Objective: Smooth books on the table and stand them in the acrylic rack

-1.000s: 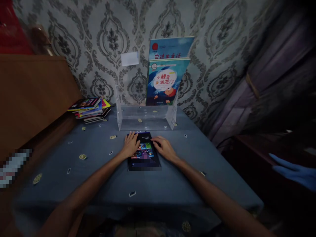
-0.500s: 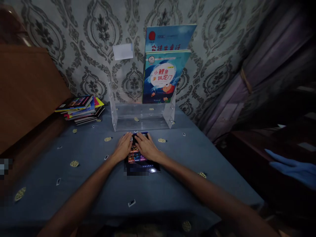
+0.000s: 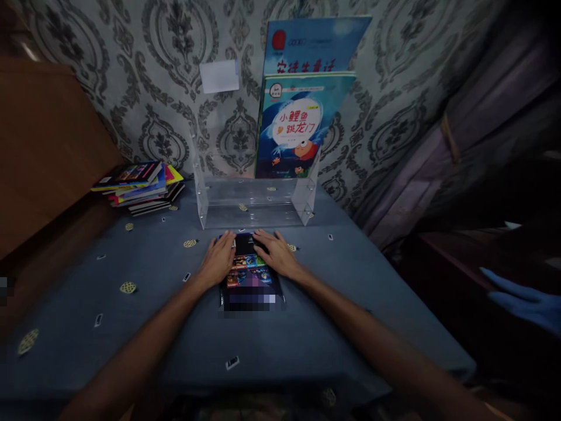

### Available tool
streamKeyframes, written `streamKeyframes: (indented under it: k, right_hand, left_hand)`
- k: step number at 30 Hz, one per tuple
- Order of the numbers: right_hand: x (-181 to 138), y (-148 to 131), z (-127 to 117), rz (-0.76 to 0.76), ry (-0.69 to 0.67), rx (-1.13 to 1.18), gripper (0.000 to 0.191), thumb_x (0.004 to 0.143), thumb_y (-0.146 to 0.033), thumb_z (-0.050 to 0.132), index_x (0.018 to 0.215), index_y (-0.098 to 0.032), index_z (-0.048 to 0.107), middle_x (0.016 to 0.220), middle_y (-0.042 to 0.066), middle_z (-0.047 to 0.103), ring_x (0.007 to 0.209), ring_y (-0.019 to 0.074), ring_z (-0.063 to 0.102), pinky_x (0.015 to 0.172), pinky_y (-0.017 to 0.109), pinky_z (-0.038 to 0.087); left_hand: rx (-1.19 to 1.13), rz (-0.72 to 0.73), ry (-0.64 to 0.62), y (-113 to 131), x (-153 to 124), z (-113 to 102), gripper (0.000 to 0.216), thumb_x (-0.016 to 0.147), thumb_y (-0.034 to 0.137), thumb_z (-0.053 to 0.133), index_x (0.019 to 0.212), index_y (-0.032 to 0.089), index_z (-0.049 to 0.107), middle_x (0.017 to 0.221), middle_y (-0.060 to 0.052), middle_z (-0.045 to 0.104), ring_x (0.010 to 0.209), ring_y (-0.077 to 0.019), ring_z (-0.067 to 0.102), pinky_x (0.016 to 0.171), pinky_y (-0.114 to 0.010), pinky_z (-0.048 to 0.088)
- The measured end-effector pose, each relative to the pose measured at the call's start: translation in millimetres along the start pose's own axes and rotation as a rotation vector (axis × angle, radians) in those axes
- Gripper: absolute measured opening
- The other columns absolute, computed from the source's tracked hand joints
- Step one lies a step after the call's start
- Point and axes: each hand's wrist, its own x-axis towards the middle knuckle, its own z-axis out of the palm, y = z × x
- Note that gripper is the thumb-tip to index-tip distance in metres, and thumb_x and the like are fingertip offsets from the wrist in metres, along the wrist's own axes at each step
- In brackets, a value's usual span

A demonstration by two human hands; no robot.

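A dark book [image 3: 246, 275] with rows of small coloured pictures on its cover lies flat on the tablecloth. My left hand [image 3: 218, 260] rests along its left edge, fingers stretched forward. On the opposite edge lies my right hand [image 3: 277, 256], its fingers spread, some on the cover. Neither hand grips anything. Just beyond the book stands a clear acrylic book rack [image 3: 254, 221]. Two blue picture books stand in its right part: a front book [image 3: 289, 128] with a red fish, and a taller back book [image 3: 315, 44] partly hidden behind it.
At the back left is an untidy stack of books [image 3: 146, 187], beside a brown panel [image 3: 52, 146]. A white card [image 3: 220, 76] shows against the patterned wall. A purple curtain [image 3: 421, 158] hangs at the right. A blue glove-like shape [image 3: 521, 295] is at the right edge.
My right hand has slid right, from the middle of the cover to its right edge, uncovering more pictures. My left hand stays on the left edge. The view has shifted slightly.
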Motion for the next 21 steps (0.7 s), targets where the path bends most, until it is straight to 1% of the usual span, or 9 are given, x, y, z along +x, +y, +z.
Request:
streamKeyframes:
  k: [3,6,10,13,16,19,21]
  right_hand:
    - [1.4,11.4,0.9,-0.009,0.01,0.113,0.041,0.101,-0.032,0.045,0.138,-0.021,0.06,0.147,0.013,0.058,0.142,0.0279,0.047,0.119,0.062,0.027]
    - [3.8,17.1,-1.8,-0.019,0.037,0.202,0.04,0.102,-0.032,0.042,0.137,-0.026,0.061,0.141,0.008,0.064,0.137,0.0263,0.054,0.118,0.059,0.032]
    - [5.1,18.5,-7.5,-0.01,0.061,0.279,0.041,0.103,-0.035,0.041,0.138,-0.025,0.062,0.137,0.006,0.067,0.129,0.0262,0.06,0.116,0.053,0.039]
    - [6.0,18.8,-9.4,0.011,0.074,0.331,0.043,0.104,-0.038,0.041,0.138,-0.025,0.061,0.138,0.006,0.066,0.128,0.0265,0.061,0.113,0.051,0.043]
    - [8.0,20.5,-9.7,0.027,0.073,0.384,0.045,0.104,-0.039,0.039,0.14,-0.021,0.06,0.139,0.008,0.066,0.129,0.0252,0.06,0.112,0.047,0.045]
    - [9.8,21.9,-10.6,0.024,0.071,0.417,0.047,0.105,-0.04,0.037,0.141,-0.017,0.058,0.139,0.011,0.065,0.13,0.024,0.059,0.112,0.044,0.045]
    - [10.2,22.0,-11.6,0.024,0.073,0.417,0.048,0.106,-0.041,0.037,0.141,-0.017,0.058,0.141,0.011,0.063,0.132,0.0239,0.058,0.113,0.044,0.044]
  left_hand:
    - [0.016,0.016,0.002,0.5,-0.7,1.5,0.048,0.104,0.029,0.031,0.149,0.017,0.041,0.157,-0.014,0.045,0.151,-0.0257,0.034,0.122,-0.054,0.025]
    - [0.054,0.04,-0.01,1.4,-0.9,1.8,0.052,0.105,0.042,0.033,0.149,0.017,0.044,0.159,-0.015,0.042,0.152,-0.0281,0.031,0.124,-0.055,0.021]
    - [0.108,0.077,-0.071,1.7,2.4,-1.5,0.06,0.103,0.052,0.036,0.15,0.015,0.042,0.161,-0.017,0.038,0.154,-0.0294,0.027,0.125,-0.053,0.019]
    - [0.116,0.108,-0.156,0.0,8.0,-6.9,0.064,0.103,0.053,0.035,0.152,0.012,0.039,0.164,-0.018,0.031,0.155,-0.0296,0.022,0.126,-0.05,0.018]
    - [0.101,0.173,-0.234,-2.0,14.7,-13.8,0.065,0.104,0.053,0.032,0.155,0.013,0.035,0.166,-0.016,0.025,0.156,-0.0284,0.017,0.126,-0.049,0.017]
    - [0.082,0.252,-0.293,-0.5,20.2,-20.2,0.06,0.104,0.048,0.031,0.157,0.018,0.032,0.167,-0.01,0.025,0.157,-0.0248,0.017,0.127,-0.048,0.016]
    - [0.076,0.298,-0.325,4.1,22.4,-22.8,0.057,0.104,0.041,0.031,0.157,0.019,0.032,0.167,-0.007,0.027,0.156,-0.0224,0.018,0.127,-0.047,0.015]
